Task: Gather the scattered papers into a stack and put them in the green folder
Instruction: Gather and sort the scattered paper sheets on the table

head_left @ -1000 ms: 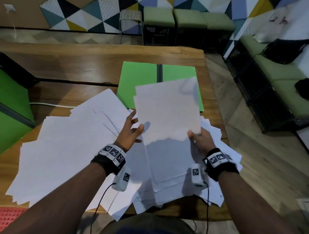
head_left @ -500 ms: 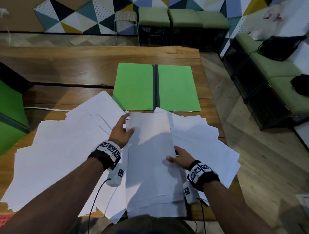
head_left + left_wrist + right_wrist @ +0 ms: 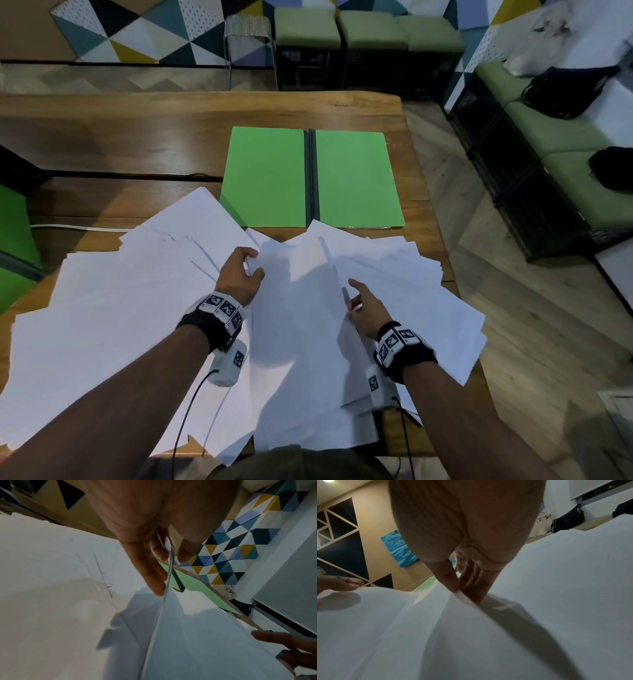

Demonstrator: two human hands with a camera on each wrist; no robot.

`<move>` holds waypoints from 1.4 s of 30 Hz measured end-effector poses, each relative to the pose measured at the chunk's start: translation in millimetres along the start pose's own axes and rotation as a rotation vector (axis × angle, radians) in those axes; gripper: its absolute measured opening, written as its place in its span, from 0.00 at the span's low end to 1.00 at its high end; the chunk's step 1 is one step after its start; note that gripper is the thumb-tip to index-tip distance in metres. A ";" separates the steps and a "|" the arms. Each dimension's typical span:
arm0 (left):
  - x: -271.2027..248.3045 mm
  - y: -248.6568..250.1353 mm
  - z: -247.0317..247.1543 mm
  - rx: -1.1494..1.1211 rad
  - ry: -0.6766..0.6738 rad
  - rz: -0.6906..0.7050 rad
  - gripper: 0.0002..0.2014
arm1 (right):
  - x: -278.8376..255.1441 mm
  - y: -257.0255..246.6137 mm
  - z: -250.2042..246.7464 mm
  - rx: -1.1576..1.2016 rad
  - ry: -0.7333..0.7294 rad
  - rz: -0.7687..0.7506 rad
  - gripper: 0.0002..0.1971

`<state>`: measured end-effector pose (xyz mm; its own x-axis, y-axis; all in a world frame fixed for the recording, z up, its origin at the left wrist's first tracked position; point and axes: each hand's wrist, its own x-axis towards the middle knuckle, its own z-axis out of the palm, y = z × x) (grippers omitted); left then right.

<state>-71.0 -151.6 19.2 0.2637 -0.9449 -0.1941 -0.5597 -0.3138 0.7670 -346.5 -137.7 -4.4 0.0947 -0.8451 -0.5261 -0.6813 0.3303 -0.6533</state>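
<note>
We hold a partial bundle of sheets (image 3: 301, 329) flat over the middle of the table (image 3: 137, 137), between both hands. Left hand (image 3: 239, 277): fingers (image 3: 154, 577) curled, thumb on the other side of the sheets, pinching the bundle's far left corner; the left wrist view shows the paper edge running between thumb and fingertips. Right hand (image 3: 364, 310): fingers (image 3: 476, 585) nearly straight and held together, slid under the bundle's right edge, thumb (image 3: 447, 577) on top, so the edge is caught lightly between them. The scattered papers (image 3: 113, 308) lie fanned on both sides of the bundle, a broad fan on the left and a second fan (image 3: 428, 284) on the right, some of it hanging past the table's right edge. The green folder (image 3: 310, 178) lies open and flat just beyond the papers, with nothing in it; the nearest sheet corners touch or overlap its near edge. Judgement: gathering is partway, most sheets not yet stacked. Risks from here: (1) the right-hand hold looks shallow, so a quick lift could let lower sheets slide out and re-scatter; (2) the bundle's edges are not squared, and the uneven near end overhangs the table, so tapping it true may shed sheets to the floor; (3) sweeping the right fan inward could push the overhanging sheets off the edge; (4) dragging papers forward could shove the folder, as its near edge sits against the pile.
</note>
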 end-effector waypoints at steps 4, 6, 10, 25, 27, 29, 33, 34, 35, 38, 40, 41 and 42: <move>-0.3 -16.6 6.4 0.025 0.001 -0.093 0.09 | -0.7 -5.1 1.5 -0.020 -0.101 0.009 0.35; -2.1 -22.0 8.1 0.033 -0.027 -0.131 0.12 | -1.0 -9.1 8.4 -0.007 -0.106 0.026 0.40; -1.0 -26.4 7.4 -0.054 -0.073 -0.214 0.25 | -7.1 -13.2 26.1 0.024 -0.082 0.030 0.39; -1.9 -30.0 19.9 -0.038 -0.106 -0.193 0.16 | -1.6 -6.6 26.0 0.172 0.091 0.087 0.16; -2.6 -29.3 20.6 -0.037 -0.100 -0.192 0.15 | 0.2 -6.9 25.2 0.178 0.070 0.089 0.21; -3.4 -27.5 18.1 -0.134 -0.059 -0.216 0.23 | -0.9 -5.5 26.1 0.214 0.067 0.063 0.29; -10.8 -39.6 18.2 -0.385 -0.012 -0.403 0.35 | -0.1 1.3 32.1 0.345 0.162 0.052 0.33; -15.6 -41.2 20.5 -0.458 -0.043 -0.444 0.33 | 0.5 0.9 33.0 0.383 0.171 0.053 0.33; -20.3 -44.2 24.6 -0.518 -0.083 -0.503 0.31 | 1.4 -0.1 33.5 0.415 0.173 0.048 0.33; -32.1 -48.9 35.0 -0.597 -0.129 -0.614 0.40 | 5.7 -5.6 30.2 0.457 0.168 0.005 0.31; -34.7 -49.3 36.9 -0.610 -0.078 -0.610 0.38 | 10.8 -5.0 26.4 0.456 0.169 -0.009 0.30; -36.5 -45.8 36.0 -0.634 -0.063 -0.593 0.34 | 13.1 -3.3 24.4 0.448 0.160 -0.012 0.29; -35.8 -46.0 35.6 -0.642 -0.048 -0.581 0.32 | 15.9 -0.4 22.7 0.426 0.136 -0.014 0.29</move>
<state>-82.7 -106.7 -30.9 0.3283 -0.6587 -0.6770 0.2095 -0.6481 0.7322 -328.2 -141.7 -24.9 -0.0144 -0.8888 -0.4581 -0.3183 0.4384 -0.8405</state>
